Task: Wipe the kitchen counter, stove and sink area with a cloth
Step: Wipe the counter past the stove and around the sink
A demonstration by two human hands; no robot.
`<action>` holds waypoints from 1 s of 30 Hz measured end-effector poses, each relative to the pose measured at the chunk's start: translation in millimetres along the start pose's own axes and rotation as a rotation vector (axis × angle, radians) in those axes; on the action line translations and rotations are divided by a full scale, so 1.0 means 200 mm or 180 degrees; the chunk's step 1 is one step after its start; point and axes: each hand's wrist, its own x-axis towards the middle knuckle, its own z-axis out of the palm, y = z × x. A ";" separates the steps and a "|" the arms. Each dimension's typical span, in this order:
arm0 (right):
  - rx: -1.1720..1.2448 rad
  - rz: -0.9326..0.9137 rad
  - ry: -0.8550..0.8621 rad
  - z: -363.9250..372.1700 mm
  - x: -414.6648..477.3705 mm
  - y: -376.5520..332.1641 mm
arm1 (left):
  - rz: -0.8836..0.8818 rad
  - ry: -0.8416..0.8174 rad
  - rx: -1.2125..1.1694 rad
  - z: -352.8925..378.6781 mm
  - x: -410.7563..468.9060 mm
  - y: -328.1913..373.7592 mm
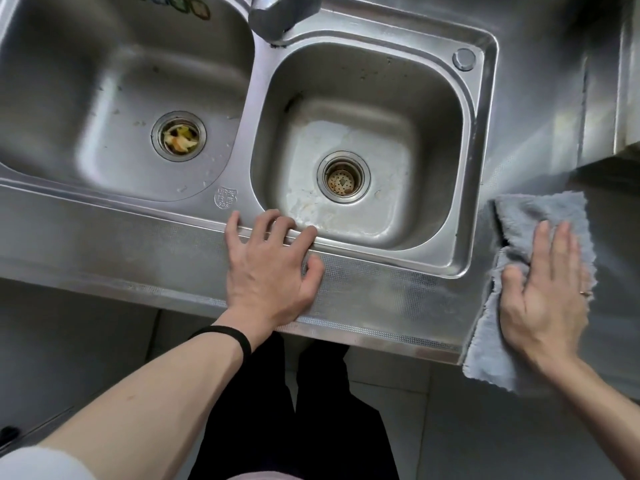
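A steel double sink (242, 109) fills the upper view, set in a steel counter (104, 237). My right hand (547, 292) lies flat, fingers together, pressing a grey cloth (540, 220) onto the counter just right of the sink; the cloth's near corner hangs over the counter's front edge. My left hand (273, 265) rests on the sink's front rim with its fingers spread, the fingertips at the edge of the right basin, holding nothing. The stove is out of view.
The left basin's drain (179, 136) holds food scraps; the right basin's drain (343, 181) has a strainer. The tap (277, 15) stands at the top middle. A raised steel ledge (623, 98) lies at the far right. My legs and the tiled floor show below the counter.
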 end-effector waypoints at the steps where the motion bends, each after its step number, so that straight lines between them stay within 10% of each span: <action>1: 0.0043 0.0092 0.0046 0.01 -0.01 -0.04 | -0.0007 -0.0024 -0.0001 0.00 0.00 0.00; 13: -0.0054 -0.0574 -0.0136 0.29 -0.51 -0.94 | 0.0007 0.0052 0.0040 0.01 0.00 -0.01; 20: -0.0109 -0.1117 -0.0048 0.18 -0.38 -0.42 | 0.0009 0.0093 0.0086 0.01 0.00 -0.01; 30: -0.0228 0.0308 0.0045 -0.03 -0.27 0.25 | -0.0032 0.0073 0.0044 0.01 0.00 0.00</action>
